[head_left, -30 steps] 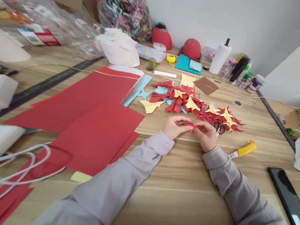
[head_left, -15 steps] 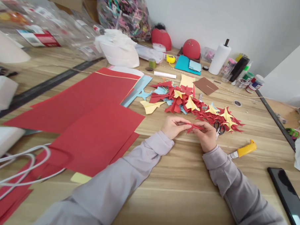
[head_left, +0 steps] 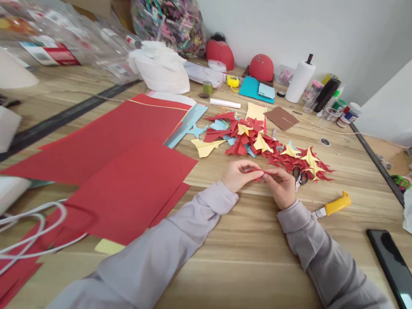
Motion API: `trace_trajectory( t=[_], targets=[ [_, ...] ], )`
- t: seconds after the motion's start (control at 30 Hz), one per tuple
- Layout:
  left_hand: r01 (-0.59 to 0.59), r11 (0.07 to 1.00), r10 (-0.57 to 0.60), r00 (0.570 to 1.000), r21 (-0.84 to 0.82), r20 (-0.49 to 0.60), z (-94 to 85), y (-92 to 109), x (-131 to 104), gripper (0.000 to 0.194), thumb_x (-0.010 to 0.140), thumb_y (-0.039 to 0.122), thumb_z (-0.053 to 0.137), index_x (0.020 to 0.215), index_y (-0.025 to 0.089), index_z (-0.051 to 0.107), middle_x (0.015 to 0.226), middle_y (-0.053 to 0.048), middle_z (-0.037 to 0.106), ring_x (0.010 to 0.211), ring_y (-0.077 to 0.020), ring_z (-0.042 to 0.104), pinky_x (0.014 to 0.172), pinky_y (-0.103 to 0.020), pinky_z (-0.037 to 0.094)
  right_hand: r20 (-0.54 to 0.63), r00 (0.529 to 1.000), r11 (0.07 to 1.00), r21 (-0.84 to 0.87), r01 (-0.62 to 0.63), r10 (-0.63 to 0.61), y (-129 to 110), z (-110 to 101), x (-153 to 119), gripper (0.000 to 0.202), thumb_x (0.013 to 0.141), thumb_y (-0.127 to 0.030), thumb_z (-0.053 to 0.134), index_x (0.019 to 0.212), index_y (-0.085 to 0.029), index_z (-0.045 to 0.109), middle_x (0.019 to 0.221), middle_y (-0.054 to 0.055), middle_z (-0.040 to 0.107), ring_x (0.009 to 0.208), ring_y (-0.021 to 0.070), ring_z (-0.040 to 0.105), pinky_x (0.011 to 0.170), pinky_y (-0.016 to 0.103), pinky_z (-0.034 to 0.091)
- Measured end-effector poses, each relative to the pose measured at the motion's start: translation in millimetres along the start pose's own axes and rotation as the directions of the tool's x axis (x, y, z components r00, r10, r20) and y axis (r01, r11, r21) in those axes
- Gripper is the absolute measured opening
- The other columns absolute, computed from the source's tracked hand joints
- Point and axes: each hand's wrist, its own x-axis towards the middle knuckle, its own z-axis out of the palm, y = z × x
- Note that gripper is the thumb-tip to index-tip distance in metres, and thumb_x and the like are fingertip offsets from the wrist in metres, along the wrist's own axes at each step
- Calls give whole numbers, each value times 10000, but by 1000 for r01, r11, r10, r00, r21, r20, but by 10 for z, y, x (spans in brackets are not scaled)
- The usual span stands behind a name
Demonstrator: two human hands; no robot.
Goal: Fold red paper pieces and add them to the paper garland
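Wooden tabletop (head_left: 252, 266), red paper piece (head_left: 257, 178) between left fingers (head_left: 248, 164) and right fingers (head_left: 280, 173), both pinching it

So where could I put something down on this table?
There's bare table between the left sleeve and right sleeve. Another patch lies between the right sleeve, the yellow-handled tool and the phone. It's crowded just past the left hand and right hand, where folded paper is heaped, and at left, where red sheets spread.
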Motion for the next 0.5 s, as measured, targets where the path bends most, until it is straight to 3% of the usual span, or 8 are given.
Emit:
trace_trajectory(
  t=[0.5],
  targets=[
    [-4,996,2,1000,91,27,-1,69,-7,239,519,308,770,643,127,672,514,-13,630,461,-115,553,514,-254,473,-7,998,998,-19,-55,55,-14,-10,-8,127,648,-281,706,712,-183,656,611,0,667,545,134,610,559,277,523]
  ],
)
